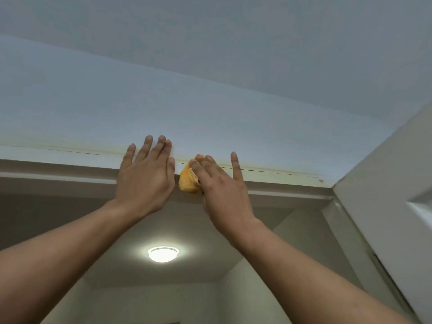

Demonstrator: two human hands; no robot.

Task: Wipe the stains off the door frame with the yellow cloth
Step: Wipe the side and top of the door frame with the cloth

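Yellow cloth (187, 180), bunched under our right hand (222, 183), is pressed by flat fingers against the door frame's top rail (58, 157); left hand (146, 174), spread and empty, braces. We should follow the yellowish seam stain (268, 169) with steady pressure.

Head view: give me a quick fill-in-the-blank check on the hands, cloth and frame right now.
1. The yellow cloth is pressed to the door frame under the ____ hand.
2. The left hand lies flat with ____ fingers, holding nothing.
3. A yellowish stain line runs along the frame's ____ edge.
4. Below the frame, a round ceiling light is ____.

Missing words: right; straight; top; on
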